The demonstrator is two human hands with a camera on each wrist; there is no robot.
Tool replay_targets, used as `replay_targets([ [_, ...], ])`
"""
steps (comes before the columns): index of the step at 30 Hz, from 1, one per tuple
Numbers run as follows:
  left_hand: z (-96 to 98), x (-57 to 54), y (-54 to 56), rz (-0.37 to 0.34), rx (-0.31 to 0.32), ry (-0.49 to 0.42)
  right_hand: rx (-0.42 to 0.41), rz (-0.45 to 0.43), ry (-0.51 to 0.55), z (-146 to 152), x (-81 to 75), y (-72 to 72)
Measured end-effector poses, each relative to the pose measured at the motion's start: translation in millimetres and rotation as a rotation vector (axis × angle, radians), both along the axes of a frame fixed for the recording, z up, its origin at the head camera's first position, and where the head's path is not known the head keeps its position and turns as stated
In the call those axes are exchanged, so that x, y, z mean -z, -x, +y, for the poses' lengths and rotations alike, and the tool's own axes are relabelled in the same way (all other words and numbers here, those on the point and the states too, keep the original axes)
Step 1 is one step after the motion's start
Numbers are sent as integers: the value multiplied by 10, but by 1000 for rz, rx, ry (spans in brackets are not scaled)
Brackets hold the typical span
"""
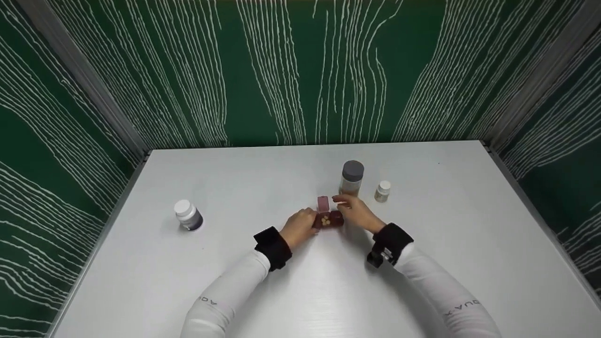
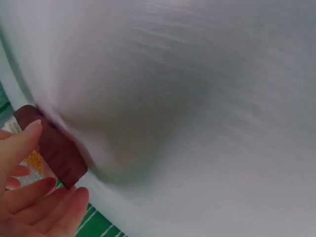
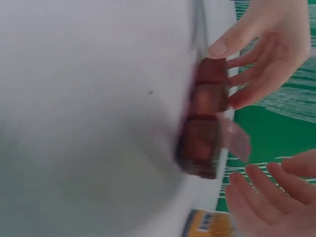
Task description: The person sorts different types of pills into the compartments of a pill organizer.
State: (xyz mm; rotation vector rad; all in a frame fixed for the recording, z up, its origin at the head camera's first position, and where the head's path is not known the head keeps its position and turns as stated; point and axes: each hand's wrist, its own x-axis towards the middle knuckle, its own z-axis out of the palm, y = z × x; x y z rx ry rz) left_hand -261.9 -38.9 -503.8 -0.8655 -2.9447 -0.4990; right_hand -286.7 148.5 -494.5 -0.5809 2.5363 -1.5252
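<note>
A small dark red pill organizer (image 1: pixel 336 219) lies on the white table, with one pinkish lid (image 1: pixel 323 203) standing up. Several pale pills (image 1: pixel 325 220) show in the compartment under that lid. My left hand (image 1: pixel 299 228) grips the organizer's left end; in the right wrist view its thumb (image 3: pixel 219 48) lies on the front, with the fingers behind. Just to the right, my right hand (image 1: pixel 358 212) has its fingers spread and relaxed. Nothing shows in it, and the right wrist view has it apart from the organizer (image 3: pixel 201 140).
Behind my right hand stands a clear bottle with a grey cap (image 1: pixel 353 171); its orange label (image 3: pixel 210 223) shows in the right wrist view. A small white-capped bottle (image 1: pixel 382 191) is to its right. Far left is a white bottle (image 1: pixel 188 214) with a dark base. Green walls surround the table.
</note>
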Motion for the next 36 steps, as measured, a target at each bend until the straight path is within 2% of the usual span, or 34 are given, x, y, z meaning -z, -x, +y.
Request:
replay_targets([
  [3, 3, 27, 20, 32, 12, 29, -34, -180, 20, -1, 75, 81],
  [6, 2, 33, 23, 23, 22, 46, -87, -366, 113, 0, 84, 132],
  [8, 7, 27, 24, 3, 31, 51, -119, -414, 175, 24, 77, 139],
  [9, 7, 24, 23, -5, 36, 48, -135, -407, 192, 38, 75, 133],
  [12, -2, 19, 16, -7, 49, 40, -181, -291, 145, 74, 66, 62],
  [16, -33, 22, 19, 23, 57, 37, -221, -59, -84, 94, 114, -79],
  [22, -59, 4, 39, 12, 72, 10, -306, 416, -450, 75, 193, -286],
  [24, -62, -2, 49, 8, 77, 3, -300, 529, -535, 67, 215, -316],
  [27, -61, -12, 60, -3, 82, 4, -295, 573, -591, 67, 233, -325],
  [31, -51, -16, 56, -3, 84, 33, -271, 517, -533, 35, 202, -263],
  [34, -44, -3, 44, 27, 90, 59, -241, 471, -481, -35, 182, -166],
  [36, -40, 3, 33, 85, 116, 94, -224, 452, -485, -83, 176, -111],
])
